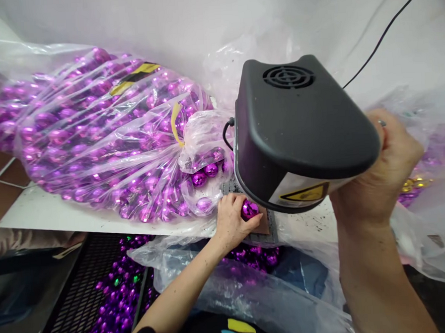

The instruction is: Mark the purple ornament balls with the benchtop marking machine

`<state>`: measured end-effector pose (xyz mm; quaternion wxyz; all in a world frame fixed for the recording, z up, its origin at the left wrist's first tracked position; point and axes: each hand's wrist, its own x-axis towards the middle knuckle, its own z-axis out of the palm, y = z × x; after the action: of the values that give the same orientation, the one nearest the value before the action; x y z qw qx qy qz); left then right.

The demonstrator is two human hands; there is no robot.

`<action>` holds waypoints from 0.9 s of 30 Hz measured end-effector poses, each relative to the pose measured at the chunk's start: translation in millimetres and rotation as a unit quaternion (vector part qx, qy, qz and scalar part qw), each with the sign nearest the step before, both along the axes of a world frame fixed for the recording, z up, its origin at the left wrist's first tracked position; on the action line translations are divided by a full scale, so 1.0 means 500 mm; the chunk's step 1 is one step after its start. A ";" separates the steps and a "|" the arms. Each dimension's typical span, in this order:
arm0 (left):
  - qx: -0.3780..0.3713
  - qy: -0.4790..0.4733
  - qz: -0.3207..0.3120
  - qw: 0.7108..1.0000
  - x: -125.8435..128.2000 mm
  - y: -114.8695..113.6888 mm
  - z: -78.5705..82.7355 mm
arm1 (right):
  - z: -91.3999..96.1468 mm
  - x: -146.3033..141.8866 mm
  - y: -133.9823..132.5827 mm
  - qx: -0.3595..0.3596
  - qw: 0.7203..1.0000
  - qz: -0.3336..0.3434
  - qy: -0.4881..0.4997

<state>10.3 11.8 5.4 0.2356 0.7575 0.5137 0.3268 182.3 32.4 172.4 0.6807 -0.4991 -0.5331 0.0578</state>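
Observation:
My left hand [231, 220] is closed on a shiny purple ball [249, 209], holding it on a small brown pad [263, 226] under the black machine head [298, 127]. My right hand [385, 170] is raised at the right end of that machine head, its fingers curled behind the housing where I cannot see what they grip. A large clear plastic bag of purple balls [94, 138] lies on the white table [42, 213] to the left, its open mouth next to my left hand.
A black mesh crate [102, 292] with purple and green balls sits below the table edge. More clear plastic with purple balls [251, 279] hangs in front of me. Another bag with purple and gold pieces [417, 186] lies at right. A black cable [387, 28] runs up the wall.

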 end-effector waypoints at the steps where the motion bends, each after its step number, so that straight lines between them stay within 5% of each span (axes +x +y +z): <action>1: -0.004 -0.001 0.000 1.000 0.001 0.002 -0.002 | 0.000 0.000 0.000 -0.001 1.000 0.000 -0.002; 15: -0.038 -0.029 -0.041 0.998 -0.004 -0.013 -0.018 | -0.003 0.000 -0.017 0.010 0.999 -0.021 -0.035; 19: -0.057 -0.041 -0.046 0.996 -0.004 -0.013 -0.012 | -0.040 -0.003 -0.073 0.077 0.987 -0.099 -0.102; 24: -0.073 -0.062 -0.035 0.995 -0.003 -0.015 -0.009 | -0.096 0.005 -0.148 0.041 0.981 0.003 -0.190; 27: -0.068 -0.071 -0.025 0.995 -0.001 -0.015 -0.013 | -0.117 0.005 -0.164 0.019 0.973 0.005 -0.230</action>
<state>9.6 4.0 -1.3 0.3309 0.7272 0.4975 0.3380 185.0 -49.6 113.8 0.5492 -0.4832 -0.6788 -0.0648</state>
